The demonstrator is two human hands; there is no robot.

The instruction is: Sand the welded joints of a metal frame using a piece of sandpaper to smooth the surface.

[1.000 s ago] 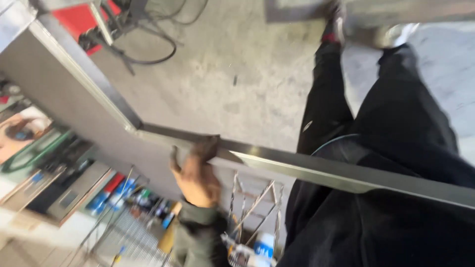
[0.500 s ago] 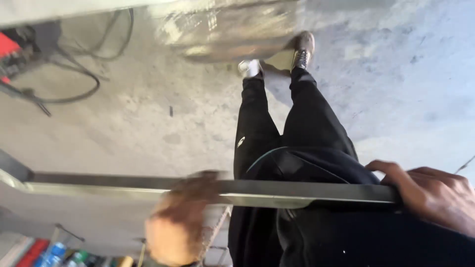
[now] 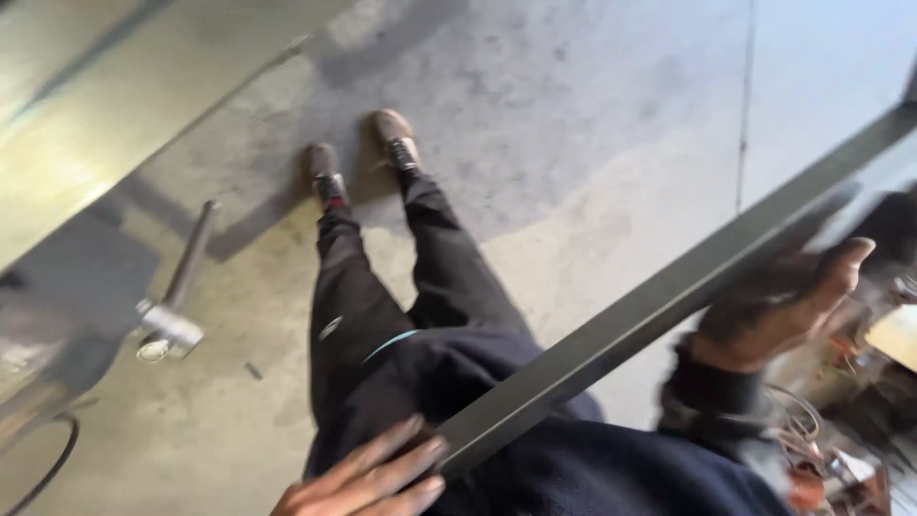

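Since half a second ago, the long metal bar [image 3: 659, 296] has swung from level to a steep diagonal. 2 hands carry it: left hand [image 3: 368, 478] spread under its low end, right hand [image 3: 778, 306] wrapped around it. Above the concrete floor [image 3: 573, 124], it could slip from the open left palm onto the shoes [image 3: 358, 158].

1. Metal bar [image 3: 659, 296]: upper end cut off by the right edge; motion-blurred.
2. Right hand [image 3: 778, 301]: blurred; grip on the bar indistinct.
3. Left hand [image 3: 368, 478]: wrist cut off by the bottom edge.
4. Clutter [image 3: 841, 420] at lower right: unidentifiable.
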